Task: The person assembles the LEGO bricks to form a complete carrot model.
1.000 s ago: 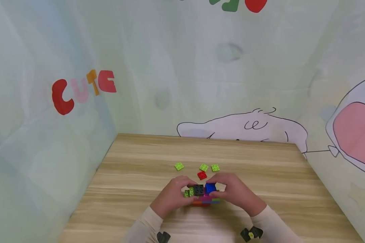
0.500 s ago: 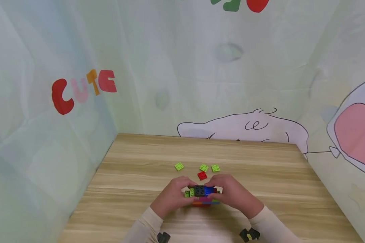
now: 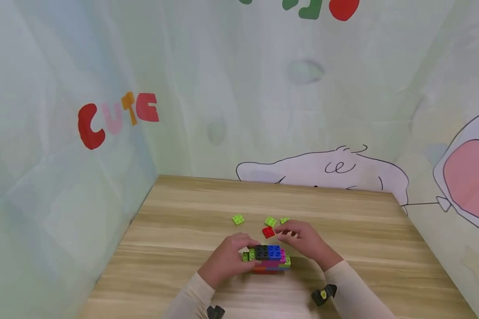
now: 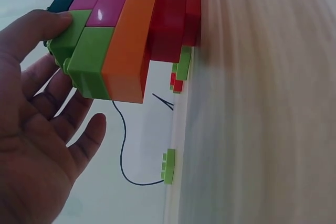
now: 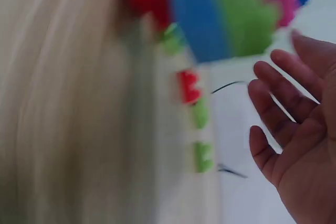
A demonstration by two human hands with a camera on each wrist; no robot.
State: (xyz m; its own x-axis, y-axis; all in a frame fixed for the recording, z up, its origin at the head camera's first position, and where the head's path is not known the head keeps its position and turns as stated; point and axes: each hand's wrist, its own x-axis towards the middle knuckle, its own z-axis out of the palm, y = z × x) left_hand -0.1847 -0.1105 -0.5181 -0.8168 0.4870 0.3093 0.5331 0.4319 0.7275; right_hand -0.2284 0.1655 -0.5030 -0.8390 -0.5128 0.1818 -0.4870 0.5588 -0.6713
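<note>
A stepped stack of toy building bricks (image 3: 272, 264) stands on the table, red at the bottom, with orange, blue, green and magenta layers above. Side by side on its top are a black brick (image 3: 261, 252) and a blue brick (image 3: 274, 252). My left hand (image 3: 227, 261) holds the stack's left end; in the left wrist view the thumb presses the green brick (image 4: 71, 38) there. Off the stack, my right hand (image 3: 306, 241) has its fingertips close to a small red brick (image 3: 268, 232). Its relaxed fingers (image 5: 281, 85) hold nothing in the right wrist view.
Behind the stack lie loose flat lime-green bricks, one (image 3: 238, 219) to the left, one (image 3: 270, 221) behind the red brick, and one (image 3: 284, 220) partly covered by the right hand. Printed cloth walls (image 3: 263, 88) border the wooden table (image 3: 175, 230) at its back and sides.
The right hand has pressed the blue brick down beside the black one, let go of it and moved up and away toward the red brick. The left hand stays on the stack.
</note>
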